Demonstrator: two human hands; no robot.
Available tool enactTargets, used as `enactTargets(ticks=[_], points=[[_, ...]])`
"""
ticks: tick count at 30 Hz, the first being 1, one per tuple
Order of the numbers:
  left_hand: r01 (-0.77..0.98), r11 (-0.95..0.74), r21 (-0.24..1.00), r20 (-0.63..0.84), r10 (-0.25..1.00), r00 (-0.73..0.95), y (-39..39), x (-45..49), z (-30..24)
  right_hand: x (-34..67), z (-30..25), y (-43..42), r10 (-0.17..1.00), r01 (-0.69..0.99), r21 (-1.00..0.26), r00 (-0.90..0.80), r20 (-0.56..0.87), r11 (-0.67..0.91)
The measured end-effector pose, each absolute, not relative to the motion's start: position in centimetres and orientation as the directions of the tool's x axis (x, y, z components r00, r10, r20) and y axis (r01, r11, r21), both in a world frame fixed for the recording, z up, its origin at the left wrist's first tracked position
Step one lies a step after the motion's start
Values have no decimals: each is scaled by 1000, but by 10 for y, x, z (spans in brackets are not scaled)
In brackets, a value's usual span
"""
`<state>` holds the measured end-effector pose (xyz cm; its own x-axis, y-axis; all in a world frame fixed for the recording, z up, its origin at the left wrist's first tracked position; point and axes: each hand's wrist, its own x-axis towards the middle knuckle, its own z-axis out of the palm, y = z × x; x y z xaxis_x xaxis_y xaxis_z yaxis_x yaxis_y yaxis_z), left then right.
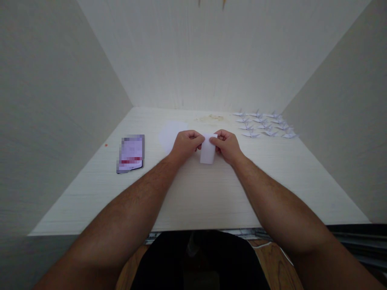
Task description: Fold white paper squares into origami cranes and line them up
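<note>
The white tabletop (211, 205) is hemmed in by pale panels at the back and both sides, with bare surface in front of the work. Over its middle, the left hand (188, 143) and right hand (229, 146) are slightly apart, each pinching an upper corner of a narrow piece of folded white paper (207, 154). A clean result here calls for lining up the edges before any pressure, then running a thumb along the crease while the other hand keeps the layers from slipping.

Paper cranes (268, 133) stand in rows at the far right, well apart from the hands. Loose white paper (169, 133) lies just beyond the left wrist, which partly covers it and could nudge it. A touchscreen device (131, 153), its display blurred, lies farther left, out of the way. Smallest is a red speck (106, 145) near the left edge.
</note>
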<state>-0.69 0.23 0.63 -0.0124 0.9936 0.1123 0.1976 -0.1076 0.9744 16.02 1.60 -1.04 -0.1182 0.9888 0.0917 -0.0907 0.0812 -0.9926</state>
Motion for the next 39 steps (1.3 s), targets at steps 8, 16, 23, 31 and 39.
enactTargets(ticks=[8,16,23,31,39], points=[[219,-110,970,115,993,-10,2,-7,8,160,-11,16,989,-111,-992,-124,76,62],[206,-101,973,106,994,-15,3,-8,5,159,-11,16,988,-119,-991,-132,77,61],[213,-102,972,107,994,-10,2,-8,6,160,-11,15,989,-106,-993,-126,72,59],[220,-107,970,112,994,-10,2,-8,6,158,-8,14,990,-105,-993,-123,65,52],[217,-132,967,139,990,-16,3,-7,4,160,-14,18,993,-90,-996,-116,39,28]])
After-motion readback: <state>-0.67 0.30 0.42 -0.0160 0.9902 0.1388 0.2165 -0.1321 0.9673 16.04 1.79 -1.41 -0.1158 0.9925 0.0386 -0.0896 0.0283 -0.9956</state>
